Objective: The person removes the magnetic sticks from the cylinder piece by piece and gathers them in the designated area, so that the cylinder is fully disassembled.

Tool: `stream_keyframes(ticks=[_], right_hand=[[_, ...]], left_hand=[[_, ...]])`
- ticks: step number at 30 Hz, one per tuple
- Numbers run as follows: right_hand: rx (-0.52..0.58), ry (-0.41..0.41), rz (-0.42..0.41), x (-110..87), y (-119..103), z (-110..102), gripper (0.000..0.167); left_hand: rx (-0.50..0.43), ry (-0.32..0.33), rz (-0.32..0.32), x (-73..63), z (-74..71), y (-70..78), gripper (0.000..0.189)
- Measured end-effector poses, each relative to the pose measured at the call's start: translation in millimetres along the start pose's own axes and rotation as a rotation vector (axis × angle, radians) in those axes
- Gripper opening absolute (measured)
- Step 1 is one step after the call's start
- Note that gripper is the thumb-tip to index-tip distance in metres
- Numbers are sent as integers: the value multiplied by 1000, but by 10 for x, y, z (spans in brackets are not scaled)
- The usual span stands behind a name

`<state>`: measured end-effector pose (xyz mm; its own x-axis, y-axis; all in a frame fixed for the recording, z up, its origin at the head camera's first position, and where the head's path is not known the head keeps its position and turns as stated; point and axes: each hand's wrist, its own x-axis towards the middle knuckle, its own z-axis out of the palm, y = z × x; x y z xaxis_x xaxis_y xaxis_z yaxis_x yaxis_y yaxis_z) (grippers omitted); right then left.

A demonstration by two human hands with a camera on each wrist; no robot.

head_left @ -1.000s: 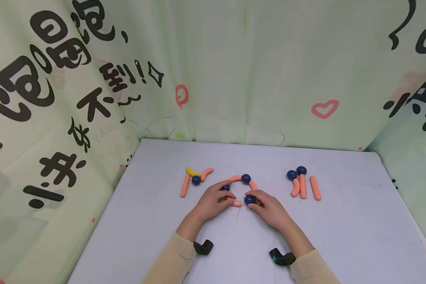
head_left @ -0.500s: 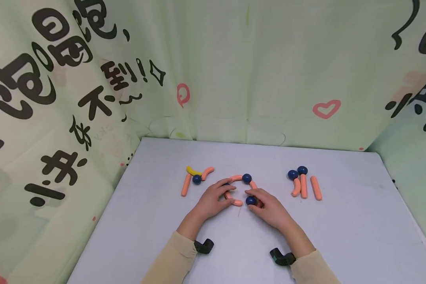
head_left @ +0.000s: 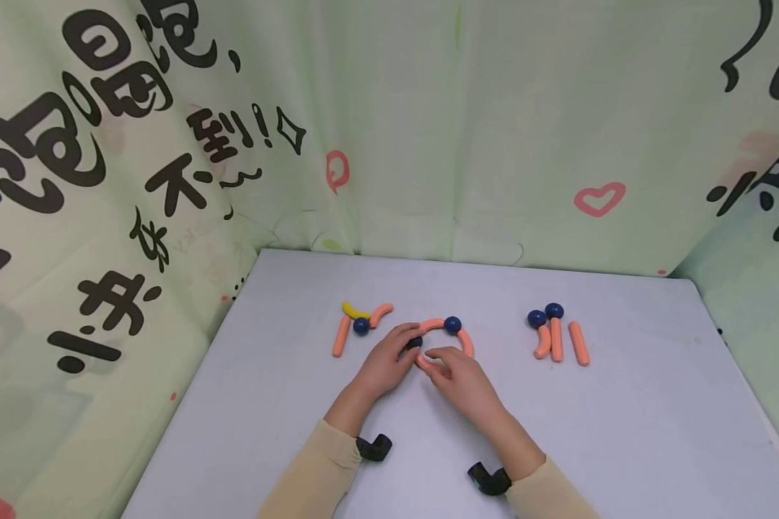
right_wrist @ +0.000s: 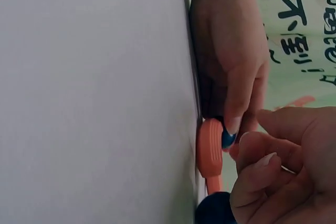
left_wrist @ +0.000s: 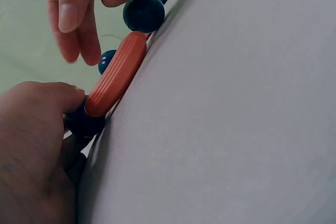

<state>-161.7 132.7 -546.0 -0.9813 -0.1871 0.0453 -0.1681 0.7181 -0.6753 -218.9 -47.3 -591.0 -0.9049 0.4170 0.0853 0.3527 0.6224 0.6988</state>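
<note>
In the head view, pink curved rods and dark blue balls form a rough ring in the middle of the table [head_left: 389, 447]. My left hand [head_left: 387, 366] pinches the ring's left blue ball [head_left: 415, 342], with the thumb on it in the left wrist view. A ribbed, curved pink rod [left_wrist: 118, 74] runs from that ball to another blue ball [left_wrist: 143, 13]. My right hand [head_left: 465, 382] hovers over the ring's front, fingers loosely bent near this second ball and hiding it in the head view. At the back are a blue ball [head_left: 452, 325] and a right-hand curved rod [head_left: 467, 344].
Left of the ring lie a yellow curved piece [head_left: 355, 311], a straight pink rod [head_left: 340, 336], a blue ball [head_left: 361, 326] and a short curved rod [head_left: 381, 314]. On the right are two blue-tipped rods [head_left: 556, 339] and a loose straight rod [head_left: 578, 344]. A printed curtain [head_left: 402, 144] surrounds the table.
My right hand has let its grip on the front blue ball loosen and moved left over the front rod. The left hand stays at the left ball, its fingers drawn closer around it.
</note>
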Motion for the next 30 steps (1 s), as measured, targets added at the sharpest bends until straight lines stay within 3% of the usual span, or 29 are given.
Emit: stream_keyframes(ticks=[3,7,14,30], right_hand=[[-5,26,12,28,-22,90,28],[-34,29,18,58,24,136,28],[-66,-35,56,94,157,36,31],[-86,-25,-5,82,340,16,27]], left_hand=[[-2,15,-30,0,-4,-2,41],[2,40,-24,6,3,-20,39],[-17,62,3,7,3,-33,37],[-8,33,-11,-6,1,-6,39]])
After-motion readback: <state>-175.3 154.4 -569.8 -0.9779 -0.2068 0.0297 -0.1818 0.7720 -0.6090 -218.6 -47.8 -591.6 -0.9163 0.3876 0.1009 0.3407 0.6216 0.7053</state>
